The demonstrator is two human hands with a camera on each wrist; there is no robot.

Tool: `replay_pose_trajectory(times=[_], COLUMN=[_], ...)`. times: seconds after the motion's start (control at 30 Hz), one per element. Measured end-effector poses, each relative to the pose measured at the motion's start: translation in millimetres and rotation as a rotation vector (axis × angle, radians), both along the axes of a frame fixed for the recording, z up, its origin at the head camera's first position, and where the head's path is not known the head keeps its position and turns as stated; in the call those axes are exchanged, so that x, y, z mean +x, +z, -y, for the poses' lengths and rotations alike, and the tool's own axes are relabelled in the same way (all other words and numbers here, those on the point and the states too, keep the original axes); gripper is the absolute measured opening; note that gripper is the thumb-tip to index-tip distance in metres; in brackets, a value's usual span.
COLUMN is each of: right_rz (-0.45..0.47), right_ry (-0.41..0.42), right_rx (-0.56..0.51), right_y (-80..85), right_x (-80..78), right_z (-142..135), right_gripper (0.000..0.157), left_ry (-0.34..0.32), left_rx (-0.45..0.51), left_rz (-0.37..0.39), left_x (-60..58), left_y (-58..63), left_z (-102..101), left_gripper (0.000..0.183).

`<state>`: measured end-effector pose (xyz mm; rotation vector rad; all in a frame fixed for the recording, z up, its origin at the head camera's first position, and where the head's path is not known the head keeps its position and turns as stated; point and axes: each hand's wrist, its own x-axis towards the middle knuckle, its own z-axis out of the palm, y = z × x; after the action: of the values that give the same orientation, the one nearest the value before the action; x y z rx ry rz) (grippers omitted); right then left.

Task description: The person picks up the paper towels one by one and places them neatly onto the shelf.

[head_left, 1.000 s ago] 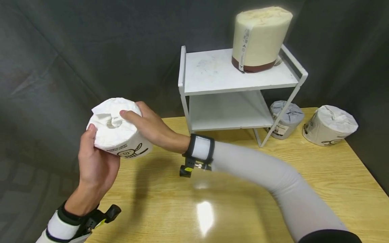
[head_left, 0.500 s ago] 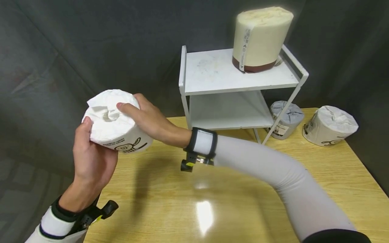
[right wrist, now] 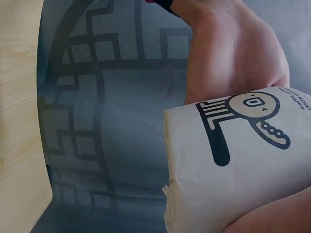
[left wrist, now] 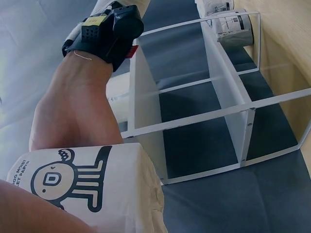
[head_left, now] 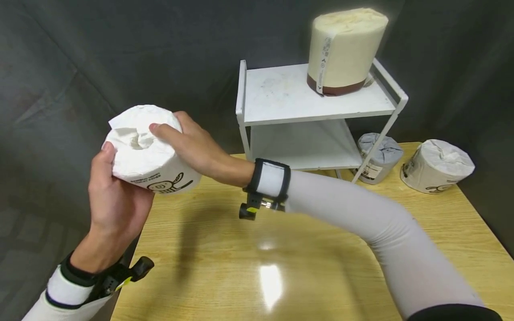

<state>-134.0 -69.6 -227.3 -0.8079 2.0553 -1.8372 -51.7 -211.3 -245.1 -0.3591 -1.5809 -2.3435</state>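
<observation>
A white paper-wrapped toilet roll (head_left: 148,156) with a black cartoon drawing is held up above the table's left end, its tucked top tilted toward me. My left hand (head_left: 116,200) grips it from the lower left, thumb on the near rim. From the right, my right hand (head_left: 196,149) holds it with the thumb on top; its other fingers are hidden behind the roll. In the left wrist view the roll (left wrist: 97,184) shows its printed side between both hands. The right wrist view shows the same print on the roll (right wrist: 233,150).
A white two-tier rack (head_left: 277,89) stands at the back, with a large cream-wrapped roll (head_left: 345,51) on its top shelf. On the wooden table (head_left: 225,249), a grey-wrapped roll (head_left: 379,156) and another white roll (head_left: 435,165) stand at the right. Dark cloth (head_left: 168,53) hangs behind.
Both hands have moved up and slightly left, carrying the toilet roll between them. The rack and the other rolls stay where they were.
</observation>
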Motion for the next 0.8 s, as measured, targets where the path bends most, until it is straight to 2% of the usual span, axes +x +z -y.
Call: replay_pose_trajectory(times=[0.17, 0.5, 0.8], right_rz=[-0.016, -0.083, -0.104], right_ry=[0.003, 0.083, 0.075], right_rx=[-0.008, -0.106, -0.134], right_y=[7.4, 22.6, 33.3], right_x=[-0.7, -5.3, -8.6], right_z=[-3, -10, -15], right_gripper=[0.046, 0.031, 0.028], left_ry=[-0.010, -0.033, -0.021], left_rx=[0.002, 0.009, 0.012], left_rz=[-0.004, -0.060, -0.073], left_x=[-1.7, -6.0, -10.0], left_y=[5.6, 21.6, 29.5], left_z=[-2, -8, -15], left_gripper=[0.055, 0.053, 0.052])
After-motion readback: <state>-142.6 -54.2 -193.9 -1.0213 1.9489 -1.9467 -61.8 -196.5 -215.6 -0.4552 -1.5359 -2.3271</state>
